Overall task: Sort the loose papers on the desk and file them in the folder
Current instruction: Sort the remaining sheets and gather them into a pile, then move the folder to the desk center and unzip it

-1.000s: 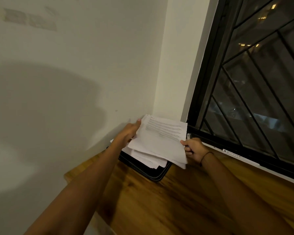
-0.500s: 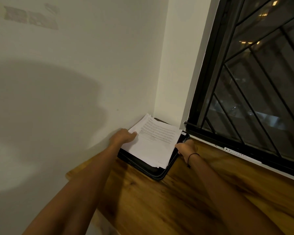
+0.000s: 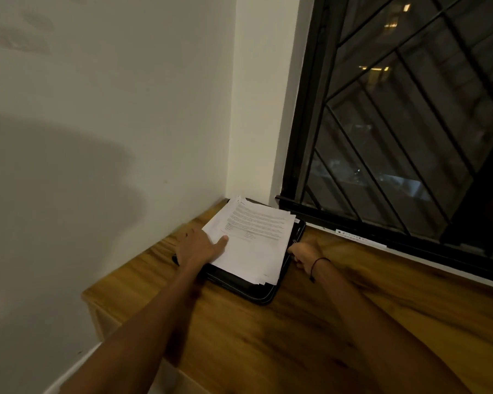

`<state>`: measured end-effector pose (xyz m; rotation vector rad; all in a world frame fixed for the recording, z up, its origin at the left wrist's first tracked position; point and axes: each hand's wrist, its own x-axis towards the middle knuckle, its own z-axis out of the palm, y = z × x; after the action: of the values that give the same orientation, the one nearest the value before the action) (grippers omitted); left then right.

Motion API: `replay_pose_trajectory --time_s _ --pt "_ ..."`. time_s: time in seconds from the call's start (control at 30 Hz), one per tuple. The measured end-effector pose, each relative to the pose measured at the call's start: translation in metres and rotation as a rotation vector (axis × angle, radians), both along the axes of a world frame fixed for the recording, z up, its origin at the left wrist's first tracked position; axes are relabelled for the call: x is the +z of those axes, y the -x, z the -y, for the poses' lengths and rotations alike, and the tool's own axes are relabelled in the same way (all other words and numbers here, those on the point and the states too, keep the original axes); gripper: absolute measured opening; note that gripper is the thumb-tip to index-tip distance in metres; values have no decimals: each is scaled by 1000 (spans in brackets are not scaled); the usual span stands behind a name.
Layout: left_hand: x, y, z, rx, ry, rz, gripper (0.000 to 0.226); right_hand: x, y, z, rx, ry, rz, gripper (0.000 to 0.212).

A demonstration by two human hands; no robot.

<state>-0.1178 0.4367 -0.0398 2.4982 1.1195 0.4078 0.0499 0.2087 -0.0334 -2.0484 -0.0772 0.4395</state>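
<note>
Stack of printed papers [image 3: 254, 237]: lying flat on an open black zip folder [image 3: 251, 291], in the far corner of a wooden desk [image 3: 310, 336] where the wall [image 3: 97, 137] meets a barred window [image 3: 410, 123]. Left hand [image 3: 201, 247]: flat on the stack's left edge, fingers extended, thumb on the top sheet. Right hand [image 3: 303, 254]: at the folder's right edge, fingers curled; whether it grips anything cannot be made out

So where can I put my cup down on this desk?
The bare wood of the desk in front of the black folder, between the two arms, is free. So is the strip beside the window frame. The corner is crowded: papers, left hand, right hand.
</note>
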Motion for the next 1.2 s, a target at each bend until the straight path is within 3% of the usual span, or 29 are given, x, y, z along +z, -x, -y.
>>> replay_pose_trajectory --time_s 0.3,0.4,0.47,0.57,0.63,0.73,0.93,1.2 --pt "-1 10 119 -205 -31 6 95 -11 55 148 -119 18 36 8" --pt "2 17 163 -278 34 12 94 -9 78 205 -173 34 12 14" --pt "6 22 190 -340 96 -3 94 -2 99 241 -214 -50 16 8" --pt "10 30 223 -455 161 -37 82 12 133 287 -225 -49 85 16" --pt "10 31 240 -529 213 -76 94 20 152 313 -238 0 114 29" --pt "7 32 265 -623 275 -107 107 18 164 348 -282 45 106 27" --pt "0 34 303 -729 314 -23 62 5 172 397 -356 136 154 16" --pt "-5 25 324 -682 306 158 54 -8 154 447 -455 446 414 33"
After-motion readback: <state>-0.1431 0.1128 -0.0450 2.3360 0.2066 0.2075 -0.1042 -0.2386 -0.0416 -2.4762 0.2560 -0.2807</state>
